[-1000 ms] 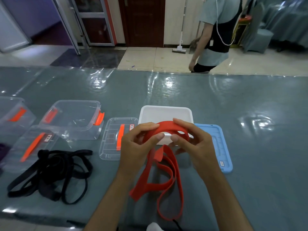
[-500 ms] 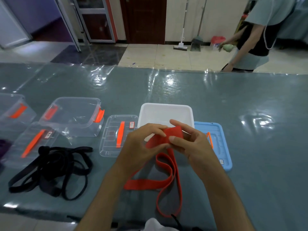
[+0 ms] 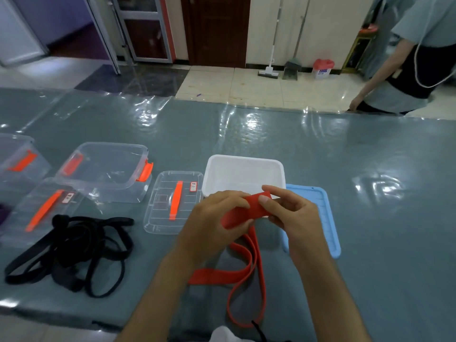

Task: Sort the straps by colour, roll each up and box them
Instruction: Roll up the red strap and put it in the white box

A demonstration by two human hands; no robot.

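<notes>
A red strap [image 3: 246, 213] is held above the table near the front of the white box [image 3: 244, 164]. My left hand [image 3: 214, 220] grips its folded end from the left, and my right hand [image 3: 288, 213] pinches it from the right with thumb on top. The rest of the strap trails down in long loops over the table toward me. A tangle of black straps [image 3: 71, 248] lies at the left front. The white box looks empty as far as I can see.
A blue lid [image 3: 323, 218] lies right of the white box. Left of it are a clear lid [image 3: 172, 203], a clear box with orange latches [image 3: 106, 169], another clear lid [image 3: 42, 211] and a clear box [image 3: 17, 159]. A person [image 3: 414, 58] stands beyond the table.
The wide red loop held between my hands has been flattened into a folded end. The trailing loops have shifted on the table. The person in the background has walked to the right.
</notes>
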